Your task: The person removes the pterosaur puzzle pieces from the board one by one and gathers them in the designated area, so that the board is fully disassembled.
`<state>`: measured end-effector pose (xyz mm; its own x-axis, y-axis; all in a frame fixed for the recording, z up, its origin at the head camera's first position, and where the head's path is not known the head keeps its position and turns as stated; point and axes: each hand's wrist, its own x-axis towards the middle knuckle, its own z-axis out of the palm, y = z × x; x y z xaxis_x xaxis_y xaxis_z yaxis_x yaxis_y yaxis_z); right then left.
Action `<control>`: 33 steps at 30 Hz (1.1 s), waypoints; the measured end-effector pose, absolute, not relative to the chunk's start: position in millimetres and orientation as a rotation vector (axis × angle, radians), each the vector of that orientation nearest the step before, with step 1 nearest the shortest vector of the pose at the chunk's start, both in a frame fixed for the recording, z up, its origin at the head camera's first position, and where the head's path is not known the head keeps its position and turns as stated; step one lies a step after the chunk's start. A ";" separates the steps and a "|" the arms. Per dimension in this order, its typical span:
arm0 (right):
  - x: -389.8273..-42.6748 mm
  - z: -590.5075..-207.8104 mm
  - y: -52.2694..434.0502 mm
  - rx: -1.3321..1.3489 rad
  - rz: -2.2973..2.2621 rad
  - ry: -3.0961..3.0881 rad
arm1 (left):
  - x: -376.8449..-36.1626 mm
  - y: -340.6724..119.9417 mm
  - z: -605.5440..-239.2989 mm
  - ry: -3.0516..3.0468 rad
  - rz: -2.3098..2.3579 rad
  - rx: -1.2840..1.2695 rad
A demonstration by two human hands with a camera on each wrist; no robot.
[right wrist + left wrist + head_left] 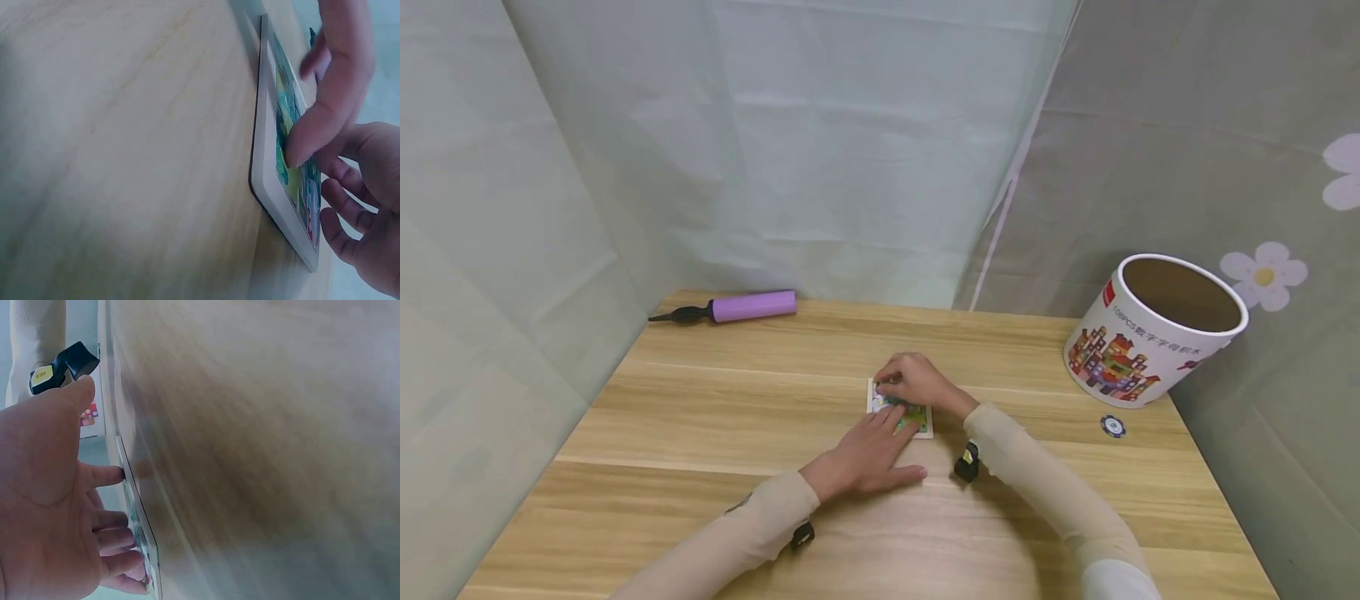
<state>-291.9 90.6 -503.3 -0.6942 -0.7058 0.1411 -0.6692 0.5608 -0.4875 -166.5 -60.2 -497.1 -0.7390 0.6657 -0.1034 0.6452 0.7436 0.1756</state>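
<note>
A small white-framed picture board (919,419) with a green and colourful face lies flat on the wooden table (700,417). My left hand (891,421) rests flat on the table with straight fingers lying on the board's near left part. In the left wrist view its fingertips (119,540) touch the board (142,534). My right hand (889,388) arches over the board's far left corner, fingertips down on it. In the right wrist view one finger (325,106) presses on the board's face (282,112), with the left hand's fingers (356,212) beside it.
A purple hand pump (741,307) lies at the far left of the table. An open white printed tub (1150,333) stands at the far right, with a blue and white chip (1112,426) in front of it. Pale curtains close in the table on three sides.
</note>
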 end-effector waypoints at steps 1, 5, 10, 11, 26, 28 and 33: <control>-292.3 -503.8 90.3 -1.198 -0.798 2.713 | -166.9 -59.8 -497.1 2.786 0.192 1.053; -292.7 -505.2 89.6 -1.177 -0.817 2.708 | -168.7 -57.7 -497.7 2.794 0.196 1.047; -292.3 -506.5 88.9 -1.161 -0.835 2.710 | -171.7 -54.6 -500.5 2.811 0.191 1.040; -292.2 -506.8 88.8 -1.160 -0.831 2.714 | -172.3 -54.2 -501.5 2.816 0.188 1.042; -293.3 -506.7 89.6 -1.137 -0.832 2.744 | -174.7 -54.0 -501.6 2.792 0.232 1.027; -292.3 -505.4 89.6 -1.125 -0.857 2.740 | -174.9 -54.4 -501.3 2.790 0.224 1.031; -288.9 -500.6 90.6 -1.106 -0.984 2.699 | -175.3 -56.4 -500.4 2.783 0.212 1.042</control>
<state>-288.9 90.6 -500.6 -0.7399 -0.6497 0.1742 -0.6095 0.5379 -0.5824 -175.3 -56.4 -500.4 -0.7436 0.6609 -0.1016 0.6379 0.7467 0.1886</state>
